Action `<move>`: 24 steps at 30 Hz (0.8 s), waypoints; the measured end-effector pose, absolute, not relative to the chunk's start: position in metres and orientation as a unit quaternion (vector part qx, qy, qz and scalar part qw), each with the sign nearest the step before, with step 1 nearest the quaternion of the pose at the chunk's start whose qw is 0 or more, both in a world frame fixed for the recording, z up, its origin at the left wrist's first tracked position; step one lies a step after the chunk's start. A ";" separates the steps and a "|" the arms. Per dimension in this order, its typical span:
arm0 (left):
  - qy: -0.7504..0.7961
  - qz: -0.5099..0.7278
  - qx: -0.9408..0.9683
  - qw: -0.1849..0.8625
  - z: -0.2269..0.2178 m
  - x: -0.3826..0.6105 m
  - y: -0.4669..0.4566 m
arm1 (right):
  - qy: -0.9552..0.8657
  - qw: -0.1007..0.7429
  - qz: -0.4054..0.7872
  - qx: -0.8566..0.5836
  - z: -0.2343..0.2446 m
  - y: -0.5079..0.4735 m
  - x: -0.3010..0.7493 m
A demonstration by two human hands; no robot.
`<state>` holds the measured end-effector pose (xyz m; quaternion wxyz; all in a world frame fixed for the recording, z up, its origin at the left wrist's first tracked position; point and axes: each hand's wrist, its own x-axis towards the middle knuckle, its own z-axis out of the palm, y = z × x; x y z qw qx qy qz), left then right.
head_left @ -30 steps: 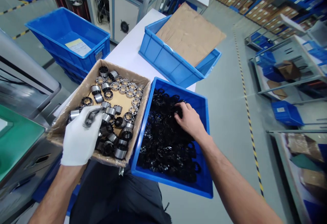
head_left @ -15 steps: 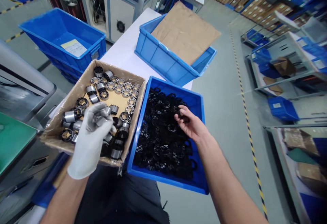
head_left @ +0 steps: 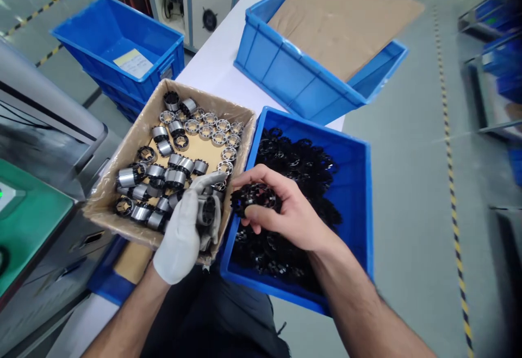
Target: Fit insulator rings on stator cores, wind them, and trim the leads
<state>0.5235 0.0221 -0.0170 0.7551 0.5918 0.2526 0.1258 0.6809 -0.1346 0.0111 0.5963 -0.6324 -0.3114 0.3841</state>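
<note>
Here, black rings (head_left: 256, 197) (in right hand (head_left: 294, 215))

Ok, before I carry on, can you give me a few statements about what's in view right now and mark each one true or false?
1. The bare right hand holds a black openwork part. True.
2. The left hand is bare too. False: the left hand wears a white glove, and its grip is around a silver-and-black cylindrical part.
3. The open brown plastic-lined box sits to the left of the deep-blue rectangular plastic bin. True.
4. The flat brown cardboard sheet lies on the floor. False: the cardboard sheet rests tilted in the lighter-blue plastic bin, sticking out past its rim.
</note>
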 end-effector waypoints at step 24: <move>0.174 0.155 0.633 0.738 -0.027 0.516 0.022 | -0.377 0.655 0.176 -0.631 -0.003 -0.120 0.645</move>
